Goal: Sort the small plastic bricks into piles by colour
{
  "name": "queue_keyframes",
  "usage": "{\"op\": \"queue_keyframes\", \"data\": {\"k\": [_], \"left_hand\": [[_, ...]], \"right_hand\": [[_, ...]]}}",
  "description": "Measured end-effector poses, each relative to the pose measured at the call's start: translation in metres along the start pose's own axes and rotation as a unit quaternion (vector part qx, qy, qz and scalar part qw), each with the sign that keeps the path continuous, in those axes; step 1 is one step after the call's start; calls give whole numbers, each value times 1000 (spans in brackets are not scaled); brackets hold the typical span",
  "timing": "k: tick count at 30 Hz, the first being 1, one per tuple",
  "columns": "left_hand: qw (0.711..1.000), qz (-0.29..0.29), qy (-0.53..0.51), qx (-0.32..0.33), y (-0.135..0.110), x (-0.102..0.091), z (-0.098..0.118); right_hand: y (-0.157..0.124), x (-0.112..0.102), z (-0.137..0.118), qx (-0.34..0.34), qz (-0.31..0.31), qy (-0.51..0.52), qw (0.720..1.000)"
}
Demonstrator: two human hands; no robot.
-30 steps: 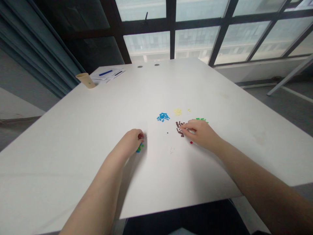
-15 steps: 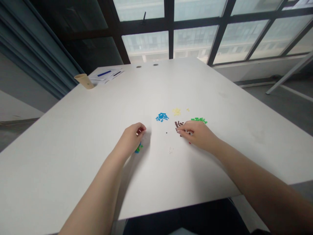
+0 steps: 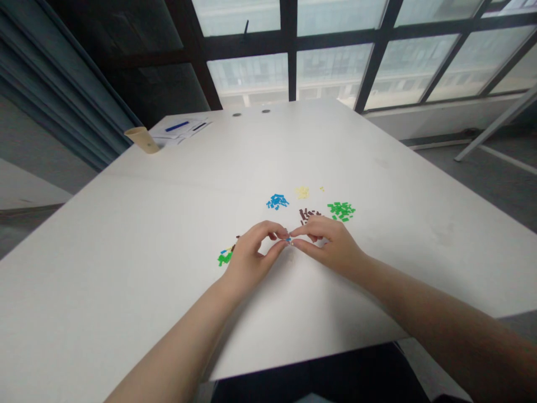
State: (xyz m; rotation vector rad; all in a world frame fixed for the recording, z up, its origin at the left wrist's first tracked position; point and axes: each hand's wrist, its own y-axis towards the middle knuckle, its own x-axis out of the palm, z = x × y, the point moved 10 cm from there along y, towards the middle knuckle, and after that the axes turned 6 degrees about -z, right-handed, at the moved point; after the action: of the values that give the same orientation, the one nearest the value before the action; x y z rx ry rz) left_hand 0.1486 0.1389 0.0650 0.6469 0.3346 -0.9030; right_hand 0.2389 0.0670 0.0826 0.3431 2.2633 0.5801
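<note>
My left hand (image 3: pixel 259 251) and my right hand (image 3: pixel 325 238) meet at the fingertips over the table. Between the left thumb and forefinger is a tiny blue building piece (image 3: pixel 288 239). The right thumb and forefinger close in on it from the other side, but what they hold is too small to make out. Behind the right hand lies a pile of dark brown pieces (image 3: pixel 307 214), partly covered by the fingers. Left of my left hand are mixed pieces, with green pieces (image 3: pixel 225 258) showing most; the hand hides part of them. Faint clear pieces (image 3: pixel 291 260) lie below the fingertips.
Beyond my hands sit piles of blue pieces (image 3: pixel 277 201), pale yellow pieces (image 3: pixel 302 192) and green plates (image 3: pixel 341 210). A beige cup (image 3: pixel 143 140) leans at the table's far left, beside papers with a blue pen (image 3: pixel 177 126). The white table (image 3: pixel 377 268) ends near my lap.
My left hand has moved right to the middle, uncovering part of the mixed pieces. My right hand has shifted left and nearer, off the brown pile, so the green pile shows fully.
</note>
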Motion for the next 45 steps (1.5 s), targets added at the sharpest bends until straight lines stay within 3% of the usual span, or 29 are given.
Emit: {"op": "queue_keyframes", "data": {"k": [8, 14, 19, 24, 27, 30, 35, 39, 45], "left_hand": [[1000, 2, -2, 18, -1, 2, 6], [997, -8, 77, -5, 2, -2, 3], [976, -31, 201, -75, 6, -15, -21], [930, -67, 309, -188, 3, -42, -69], [894, -112, 348, -259, -3, -50, -101], [879, -147, 349, -290, -6, -47, -116], [873, -180, 348, -291, -7, -34, -111], [869, -188, 360, -281, -7, -26, -104], [876, -187, 366, -253, -6, -20, -97]], "right_hand": [[-2, 2, 3, 25, -8, 19, 999], [-2, -10, -9, -12, 30, 20, 999], [-2, -19, -19, -45, 50, 49, 997], [-2, -18, -17, -48, 50, 54, 996], [2, -14, -3, -28, 40, 42, 998], [11, -8, 24, 34, 14, 4, 999], [43, 9, 66, 108, -50, -114, 986], [68, 34, 102, 179, -122, -222, 951], [80, 50, 128, 233, -145, -260, 926]]}}
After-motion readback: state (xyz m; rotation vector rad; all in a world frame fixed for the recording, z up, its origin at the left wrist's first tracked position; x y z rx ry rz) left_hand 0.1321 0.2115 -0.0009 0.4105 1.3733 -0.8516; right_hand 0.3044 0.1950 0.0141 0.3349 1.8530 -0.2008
